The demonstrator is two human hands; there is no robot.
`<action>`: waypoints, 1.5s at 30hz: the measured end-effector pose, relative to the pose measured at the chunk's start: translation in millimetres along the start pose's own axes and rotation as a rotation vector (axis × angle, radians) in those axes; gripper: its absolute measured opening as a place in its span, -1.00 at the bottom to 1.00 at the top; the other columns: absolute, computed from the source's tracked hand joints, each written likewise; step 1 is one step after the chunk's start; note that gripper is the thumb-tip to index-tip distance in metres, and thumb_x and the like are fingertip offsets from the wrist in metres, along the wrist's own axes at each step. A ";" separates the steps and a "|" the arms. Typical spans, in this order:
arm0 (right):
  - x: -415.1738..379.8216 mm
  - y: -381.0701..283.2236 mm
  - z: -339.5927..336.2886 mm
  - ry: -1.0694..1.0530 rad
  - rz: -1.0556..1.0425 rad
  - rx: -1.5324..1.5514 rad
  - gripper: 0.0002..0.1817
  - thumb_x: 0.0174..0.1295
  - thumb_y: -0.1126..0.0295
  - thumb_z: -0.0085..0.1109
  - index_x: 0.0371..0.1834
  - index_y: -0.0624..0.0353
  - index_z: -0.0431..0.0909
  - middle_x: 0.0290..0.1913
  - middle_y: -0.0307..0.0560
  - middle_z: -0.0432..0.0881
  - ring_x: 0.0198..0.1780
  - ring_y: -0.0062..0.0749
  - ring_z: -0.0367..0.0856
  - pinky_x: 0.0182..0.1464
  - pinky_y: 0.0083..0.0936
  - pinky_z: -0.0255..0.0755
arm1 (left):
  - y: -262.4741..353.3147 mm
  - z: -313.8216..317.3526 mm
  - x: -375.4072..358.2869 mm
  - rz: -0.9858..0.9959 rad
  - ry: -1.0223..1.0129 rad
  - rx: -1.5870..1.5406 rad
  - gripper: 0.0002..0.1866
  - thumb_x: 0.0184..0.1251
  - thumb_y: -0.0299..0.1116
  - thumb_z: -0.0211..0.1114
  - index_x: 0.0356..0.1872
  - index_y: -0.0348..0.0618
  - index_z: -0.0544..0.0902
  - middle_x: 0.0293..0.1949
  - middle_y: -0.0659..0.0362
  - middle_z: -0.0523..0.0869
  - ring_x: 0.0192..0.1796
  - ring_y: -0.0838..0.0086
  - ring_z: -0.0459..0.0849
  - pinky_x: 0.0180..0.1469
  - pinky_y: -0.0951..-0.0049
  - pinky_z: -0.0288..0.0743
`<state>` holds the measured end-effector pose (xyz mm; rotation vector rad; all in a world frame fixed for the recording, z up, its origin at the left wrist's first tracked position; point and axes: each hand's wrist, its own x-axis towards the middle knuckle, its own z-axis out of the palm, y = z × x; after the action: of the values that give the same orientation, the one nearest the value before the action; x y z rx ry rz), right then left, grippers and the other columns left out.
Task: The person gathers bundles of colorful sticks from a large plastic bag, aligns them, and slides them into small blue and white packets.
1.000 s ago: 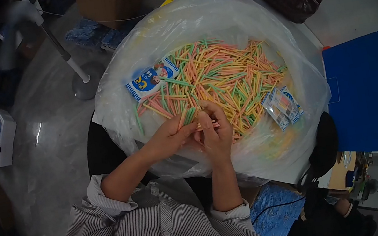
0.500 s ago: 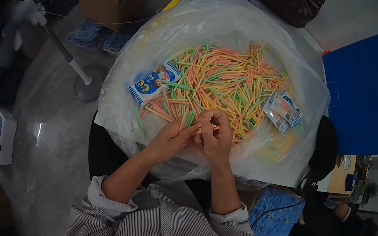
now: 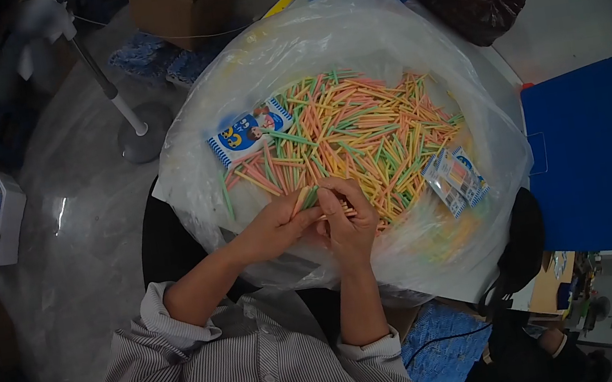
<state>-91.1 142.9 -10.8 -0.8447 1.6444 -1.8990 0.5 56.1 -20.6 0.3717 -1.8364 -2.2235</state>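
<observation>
Both hands meet over the open bag: left hand pinches a few coloured sticks upright, bunching them, while right hand closes on another stick.

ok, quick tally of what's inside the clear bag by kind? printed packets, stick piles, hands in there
Printed packets: 2, a blue cartoon packet at the pile's left edge and a striped packet at its right edge
Loose stick pile: 1, sticks too many to count
Hands: 2, left hand and right hand, together gripping a small bunch of sticks
Total: 5
</observation>
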 end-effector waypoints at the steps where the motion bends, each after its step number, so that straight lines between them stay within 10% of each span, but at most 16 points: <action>1: 0.0 0.3 0.1 0.005 0.017 0.008 -0.91 0.13 0.55 0.02 -0.31 0.27 0.47 -0.43 -0.27 0.43 -0.70 -0.80 0.28 -0.71 -0.83 0.12 | -0.2 0.0 -0.2 0.019 0.002 0.013 -0.81 0.29 -0.34 -0.02 -0.18 -0.22 0.38 -0.47 0.28 0.48 -0.43 0.65 0.42 -0.39 0.64 0.32; 45: 4.0 5.7 -2.7 -0.059 -0.060 -0.160 -0.84 -0.03 0.59 0.10 -0.33 0.28 0.52 -0.34 -0.13 0.50 -0.30 -0.49 0.48 -0.27 -0.65 0.35 | -5.5 -8.9 -1.0 -0.105 -0.104 -0.171 -0.76 0.31 -0.18 -0.01 -0.36 -0.15 0.44 -0.63 0.40 0.34 -0.59 0.78 0.25 -0.57 0.74 0.11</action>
<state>-96.0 141.0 -16.1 -1.0151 1.7716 -1.7816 4.5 49.3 -27.5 0.3336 -1.6945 -2.4929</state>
